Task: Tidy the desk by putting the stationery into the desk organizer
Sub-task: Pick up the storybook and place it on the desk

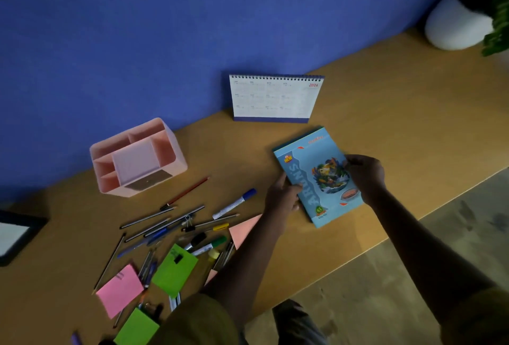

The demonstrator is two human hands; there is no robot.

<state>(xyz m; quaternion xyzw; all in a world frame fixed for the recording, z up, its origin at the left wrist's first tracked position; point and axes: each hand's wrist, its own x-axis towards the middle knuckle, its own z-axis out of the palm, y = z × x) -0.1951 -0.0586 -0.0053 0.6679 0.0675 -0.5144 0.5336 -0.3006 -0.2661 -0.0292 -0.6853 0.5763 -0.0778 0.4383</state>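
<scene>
A light-blue notebook (311,168) lies on the wooden desk (385,113), right of centre. My left hand (281,198) grips its left edge and my right hand (365,176) grips its right edge. The pink desk organizer (137,157) stands at the back left by the wall, its compartments without stationery. Between it and me lies a scatter of pens and pencils (165,223), a blue-capped marker (234,204), a green-capped marker (209,245), binder clips and pink (119,289) and green sticky notes (175,269).
A desk calendar (272,99) stands against the blue wall behind the notebook. A white plant pot (454,22) sits at the far right corner. A dark-framed tablet or frame (13,234) lies at the left edge. The desk's front edge runs diagonally on the right.
</scene>
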